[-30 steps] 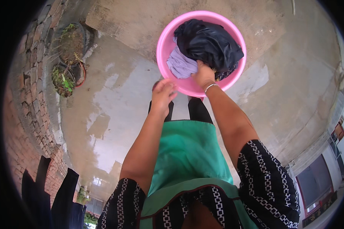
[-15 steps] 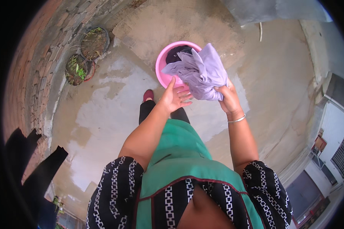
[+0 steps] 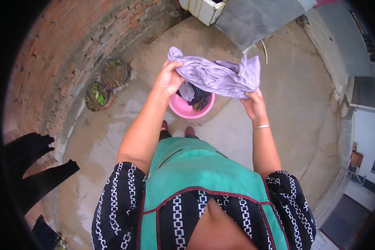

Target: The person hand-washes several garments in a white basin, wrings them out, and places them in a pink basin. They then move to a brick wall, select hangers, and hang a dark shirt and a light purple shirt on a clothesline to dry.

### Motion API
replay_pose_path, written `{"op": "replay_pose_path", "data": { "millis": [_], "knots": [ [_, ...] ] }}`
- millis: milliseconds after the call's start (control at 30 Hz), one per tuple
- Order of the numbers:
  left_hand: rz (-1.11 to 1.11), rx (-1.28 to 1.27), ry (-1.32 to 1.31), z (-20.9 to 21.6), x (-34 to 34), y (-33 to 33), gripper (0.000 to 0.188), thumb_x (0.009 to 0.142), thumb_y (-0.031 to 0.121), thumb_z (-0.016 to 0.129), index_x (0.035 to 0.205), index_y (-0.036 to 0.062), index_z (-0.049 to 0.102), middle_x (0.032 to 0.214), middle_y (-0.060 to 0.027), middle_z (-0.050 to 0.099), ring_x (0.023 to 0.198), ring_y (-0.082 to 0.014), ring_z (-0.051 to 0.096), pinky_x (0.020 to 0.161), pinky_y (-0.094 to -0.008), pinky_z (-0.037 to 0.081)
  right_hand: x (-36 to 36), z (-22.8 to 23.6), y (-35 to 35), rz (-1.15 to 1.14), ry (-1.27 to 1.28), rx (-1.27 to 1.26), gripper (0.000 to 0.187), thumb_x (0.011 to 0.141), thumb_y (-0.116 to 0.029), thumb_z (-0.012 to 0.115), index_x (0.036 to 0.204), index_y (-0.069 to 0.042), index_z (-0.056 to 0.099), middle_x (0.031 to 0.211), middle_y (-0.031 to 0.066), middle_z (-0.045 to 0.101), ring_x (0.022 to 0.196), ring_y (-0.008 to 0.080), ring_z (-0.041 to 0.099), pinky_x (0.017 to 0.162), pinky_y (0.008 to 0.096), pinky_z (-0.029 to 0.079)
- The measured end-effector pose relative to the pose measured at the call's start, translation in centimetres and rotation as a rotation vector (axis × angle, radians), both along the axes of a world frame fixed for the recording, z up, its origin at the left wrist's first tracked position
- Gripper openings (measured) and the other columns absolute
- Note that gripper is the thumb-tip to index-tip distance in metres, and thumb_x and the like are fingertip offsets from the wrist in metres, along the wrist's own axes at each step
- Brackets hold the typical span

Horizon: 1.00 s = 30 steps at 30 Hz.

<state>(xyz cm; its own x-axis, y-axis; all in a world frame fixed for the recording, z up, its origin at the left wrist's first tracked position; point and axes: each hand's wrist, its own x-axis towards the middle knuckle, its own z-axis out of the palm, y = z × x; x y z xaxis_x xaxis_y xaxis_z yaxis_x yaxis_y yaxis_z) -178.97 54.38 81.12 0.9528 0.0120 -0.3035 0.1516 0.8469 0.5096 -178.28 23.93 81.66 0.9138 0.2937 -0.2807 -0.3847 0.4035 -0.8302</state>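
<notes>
A crumpled lavender garment (image 3: 214, 77) is stretched sideways between my hands, above a pink basin (image 3: 183, 110). My left hand (image 3: 169, 78) is closed on its left end, with a tuft sticking up past the fingers. At the lower right corner my right hand (image 3: 254, 104), a silver bangle on its wrist, grips the cloth. Below, the basin stands on the ground and holds dark clothes (image 3: 201, 100) and a greyish-lilac piece of cloth (image 3: 186, 91). The garment hides the basin's far side. What kind of garment it is cannot be made out.
Two potted plants (image 3: 98, 96) stand by the brick wall (image 3: 71, 54) on the left. Black cloths (image 3: 46, 179) hang at the lower left. A grey sheet-like surface (image 3: 254, 23) and a white hose (image 3: 265, 52) are at the far side. Wet patches mark the concrete floor (image 3: 100, 166).
My left hand, open and empty before, has taken hold of the garment's left end. The bunched garment is now spread wide and raised, uncovering more of the clothes in the basin.
</notes>
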Motion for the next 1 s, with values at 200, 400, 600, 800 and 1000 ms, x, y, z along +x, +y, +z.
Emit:
{"op": "replay_pose_path", "data": {
  "millis": [200,400,600,800,1000],
  "knots": [
    [0.002,0.288,-0.195,11.6,3.7,0.3,0.023,0.082,0.003,0.05,0.105,0.0038,0.05,0.092,-0.0078,0.058,0.084,-0.0209,0.059,0.079,-0.0354,0.049,0.1,-4.3,1.2,0.101,0.193,-0.096,0.033,0.086,-0.022,0.058,0.116,-0.01,0.052,0.113,0.0051,0.057,0.1,0.0186,0.057,0.084,0.0352,0.045],
    [-0.06,0.47,-0.372,19.4,3.9,-0.7,0.039,0.075,-0.001,0.043,0.113,0.0011,0.049,0.099,-0.0101,0.058,0.091,-0.023,0.058,0.083,-0.0371,0.047,1.1,-4.4,1.4,0.286,0.015,-0.503,0.026,0.085,-0.021,0.06,0.107,-0.009,0.057,0.105,0.007,0.06,0.099,0.0152,0.057,0.078,0.0305,0.046],
    [-0.085,0.575,-0.371,22.4,0.5,2.8,0.051,0.068,0.002,0.043,0.119,-0.0051,0.045,0.11,-0.0171,0.055,0.1,-0.0278,0.055,0.091,-0.0385,0.044,5.3,4.4,7.5,0.045,-0.768,-0.628,0.055,0.076,-0.016,0.067,0.125,-0.005,0.046,0.128,0.0152,0.048,0.119,0.0249,0.045,0.098,0.0351,0.037],
    [-0.004,0.616,-0.449,26.1,-5.3,6.9,0.054,0.066,0.004,0.044,0.119,-0.0071,0.044,0.111,-0.018,0.055,0.101,-0.0283,0.054,0.094,-0.0389,0.042,8.4,2.0,15.4,0.4,0.075,0.245,0.075,0.081,-0.043,0.062,0.138,-0.006,0.028,0.141,0.0162,0.031,0.129,0.0314,0.03,0.103,0.0446,0.029],
    [0.071,0.477,-0.52,26.6,-14.2,13.3,0.055,0.065,0.005,0.043,0.119,-0.0093,0.044,0.111,-0.0207,0.055,0.099,-0.0321,0.055,0.093,-0.0413,0.042,1.1,-0.6,21.7,0.678,0.053,-0.286,0.085,0.078,-0.039,0.062,0.143,-0.011,0.015,0.145,0.0101,0.024,0.133,0.0285,0.022,0.095,0.0533,0.034]
  ]
}}
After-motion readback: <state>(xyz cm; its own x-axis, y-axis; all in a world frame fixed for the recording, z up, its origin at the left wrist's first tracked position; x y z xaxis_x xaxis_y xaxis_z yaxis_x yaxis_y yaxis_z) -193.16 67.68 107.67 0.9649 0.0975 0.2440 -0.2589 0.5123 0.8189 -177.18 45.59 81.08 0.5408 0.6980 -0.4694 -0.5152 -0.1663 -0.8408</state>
